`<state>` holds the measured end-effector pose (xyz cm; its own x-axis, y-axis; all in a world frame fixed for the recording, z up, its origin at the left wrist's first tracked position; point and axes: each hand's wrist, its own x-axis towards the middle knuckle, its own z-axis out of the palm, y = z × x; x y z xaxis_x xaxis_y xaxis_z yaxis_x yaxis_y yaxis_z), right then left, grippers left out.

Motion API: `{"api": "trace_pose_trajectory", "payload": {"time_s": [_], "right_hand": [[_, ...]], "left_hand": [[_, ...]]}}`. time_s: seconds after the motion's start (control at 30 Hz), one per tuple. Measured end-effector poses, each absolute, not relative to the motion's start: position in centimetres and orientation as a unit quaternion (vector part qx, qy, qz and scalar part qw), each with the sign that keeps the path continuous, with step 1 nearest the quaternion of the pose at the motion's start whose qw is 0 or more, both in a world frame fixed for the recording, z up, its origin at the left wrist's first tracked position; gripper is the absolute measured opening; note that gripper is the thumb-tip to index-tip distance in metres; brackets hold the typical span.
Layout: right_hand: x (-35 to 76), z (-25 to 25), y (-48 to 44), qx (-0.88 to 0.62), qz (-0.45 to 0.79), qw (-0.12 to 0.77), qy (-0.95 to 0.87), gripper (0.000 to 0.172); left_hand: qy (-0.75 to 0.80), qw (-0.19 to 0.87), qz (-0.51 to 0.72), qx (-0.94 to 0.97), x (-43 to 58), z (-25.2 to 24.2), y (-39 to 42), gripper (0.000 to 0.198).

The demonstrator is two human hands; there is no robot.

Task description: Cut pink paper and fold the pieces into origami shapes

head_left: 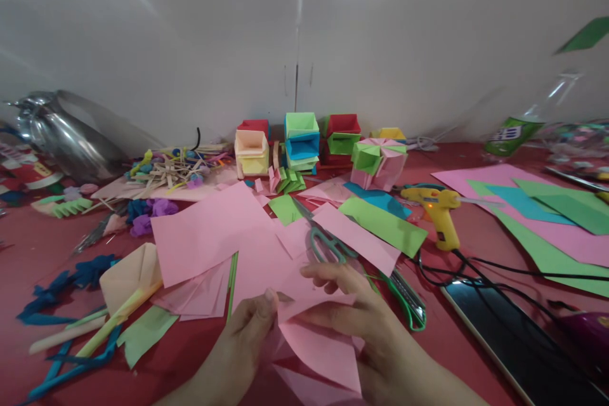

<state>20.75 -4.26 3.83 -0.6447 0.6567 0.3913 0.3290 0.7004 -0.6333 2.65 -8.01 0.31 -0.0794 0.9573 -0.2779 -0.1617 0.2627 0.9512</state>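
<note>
Near the front of the table, a folded piece of pink paper point(321, 355) with several loose flaps is between my two hands. My left hand point(247, 333) pinches its left edge between thumb and fingers. My right hand point(361, 314) grips it from the right, with fingers tucked between the folds and the index finger raised above. Part of the paper's underside is hidden by the hands. Just beyond lie scissors point(328, 241) with grey-green handles, partly under a pink strip point(359, 238). Flat pink sheets point(200, 235) spread to the left of the hands.
Small folded paper boxes point(302, 146) stand in stacks by the white partition point(152, 63). At right are a yellow glue gun point(440, 212) with a black cable, a phone point(514, 342), coloured sheets point(523, 216) and a bottle point(518, 130). A metal jug point(71, 139) stands left.
</note>
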Motion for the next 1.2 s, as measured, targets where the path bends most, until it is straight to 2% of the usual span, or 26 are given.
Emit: {"api": "trace_pose_trajectory", "payload": {"time_s": [0.1, 0.3, 0.53, 0.7, 0.83, 1.0, 1.2], "right_hand": [[20.6, 4.2, -4.5, -0.291, 0.267, 0.284, -0.874, 0.041], [20.5, 4.7, -4.7, -0.283, 0.283, 0.273, -0.875, 0.031], [20.2, 4.3, -4.8, -0.282, 0.268, 0.280, -0.878, 0.019], [20.2, 4.3, -4.9, -0.277, 0.282, 0.291, -0.871, 0.025], [20.3, 4.0, -4.7, -0.285, 0.286, 0.333, -0.852, 0.026], [20.2, 3.4, -4.4, -0.292, 0.261, 0.397, -0.830, 0.037], [19.8, 3.7, -4.4, -0.319, 0.316, 0.403, -0.798, 0.031]], "left_hand": [[0.535, 0.605, 0.483, 0.338, 3.0, 1.0, -8.0, 0.033], [0.524, 0.610, 0.459, 0.378, 3.2, 2.0, -8.0, 0.040], [0.489, 0.604, 0.490, 0.396, 3.8, 2.8, -8.0, 0.044], [0.530, 0.559, 0.491, 0.407, 3.5, 2.3, -8.1, 0.043], [0.615, 0.486, 0.495, 0.376, 3.2, 1.8, -8.0, 0.042], [0.613, 0.497, 0.523, 0.321, 3.0, 1.8, -7.6, 0.041], [0.570, 0.499, 0.517, 0.397, 2.6, 1.9, -7.2, 0.041]]}}
